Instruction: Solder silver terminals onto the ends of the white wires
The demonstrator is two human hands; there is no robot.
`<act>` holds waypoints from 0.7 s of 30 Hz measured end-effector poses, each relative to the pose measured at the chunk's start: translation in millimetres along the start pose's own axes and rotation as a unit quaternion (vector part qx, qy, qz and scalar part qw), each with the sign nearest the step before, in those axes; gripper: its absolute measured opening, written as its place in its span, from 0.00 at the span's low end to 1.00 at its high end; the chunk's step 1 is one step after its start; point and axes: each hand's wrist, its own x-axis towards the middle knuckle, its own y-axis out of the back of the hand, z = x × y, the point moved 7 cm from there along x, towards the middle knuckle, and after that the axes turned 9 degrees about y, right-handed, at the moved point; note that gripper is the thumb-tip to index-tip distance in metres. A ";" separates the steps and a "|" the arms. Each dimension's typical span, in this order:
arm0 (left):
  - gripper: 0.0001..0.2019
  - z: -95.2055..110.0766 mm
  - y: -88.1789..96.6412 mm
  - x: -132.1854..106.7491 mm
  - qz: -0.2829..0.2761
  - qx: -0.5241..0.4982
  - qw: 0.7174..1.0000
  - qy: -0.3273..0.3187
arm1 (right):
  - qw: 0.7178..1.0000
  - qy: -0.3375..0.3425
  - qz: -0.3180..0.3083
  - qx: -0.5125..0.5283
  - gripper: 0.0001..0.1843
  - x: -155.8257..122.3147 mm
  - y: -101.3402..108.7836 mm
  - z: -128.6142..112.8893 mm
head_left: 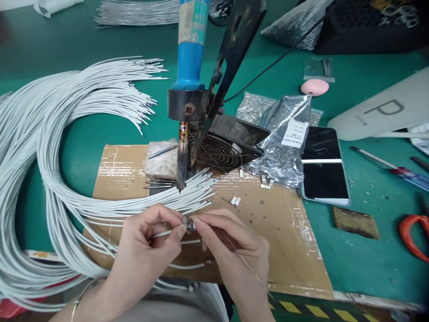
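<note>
Closest to me, the left hand (152, 237) pinches the end of one white wire (164, 233) between thumb and forefinger, and a thin bangle (78, 297) circles that wrist. The right hand (231, 239) meets it fingertip to fingertip, closed on a small metal piece (189, 226) held at the wire's end; a fine strand of solder wire (246, 264) runs from that hand down toward the near edge. Both hands hover just above a taped cardboard sheet (284, 232) lying on the green surface (368, 259).

On the cardboard, a few loose small metal pieces (235, 201) lie just beyond the fingers, and more stripped wire ends fan out beside them. They belong to the big bundle of white wires (50, 147) looping away to the left.

Behind that, a soldering iron (190, 58) with a blue handle hangs tip-down in a dark metal stand (231, 53), its point just above the wire ends, beside a small black fan (217, 152).

To the right lie a silvery bag (281, 147) with a white label whose print is too small to read, a dark phone (323, 165), a brownish sponge (355, 222), red-handled pliers (412, 232) and a screwdriver (392, 169). Further off sit a pink oval object (314, 87) and a white casing (385, 109) marked with a large "P".
</note>
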 end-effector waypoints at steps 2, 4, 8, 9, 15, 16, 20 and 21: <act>0.07 0.2 0.5 -0.4 0.001 0.001 1.000 -0.002 | 1.000 0.006 0.001 0.003 0.07 -0.6 -0.7 0.5; 0.07 0.5 0.6 -1.5 -0.001 -0.001 1.000 -0.005 | 1.000 0.000 -0.005 -0.003 0.06 -1.2 -1.4 1.4; 0.08 2.1 0.8 -3.6 -0.006 -0.010 1.000 -0.010 | 1.000 -0.006 -0.009 -0.007 0.06 -1.6 -1.9 0.8; 0.07 2.6 1.1 -3.8 -0.003 -0.011 1.000 -0.011 | 1.000 -0.004 -0.008 -0.006 0.06 -1.6 -1.9 0.3; 0.07 3.2 0.5 -1.6 -0.001 -0.014 1.000 -0.013 | 1.000 0.002 -0.010 -0.003 0.07 -2.0 -2.1 0.0; 0.07 3.1 0.2 -1.1 -0.002 -0.014 1.000 -0.014 | 1.000 0.001 -0.010 -0.001 0.08 -2.0 -2.2 0.2; 0.07 3.8 -1.1 0.2 -0.005 -0.018 1.000 -0.012 | 1.000 0.004 -0.012 -0.008 0.09 -1.5 -2.7 -0.3; 0.07 4.2 -1.4 0.4 -0.006 -0.020 1.000 -0.011 | 1.000 0.010 -0.013 -0.018 0.09 -1.5 -2.5 -1.3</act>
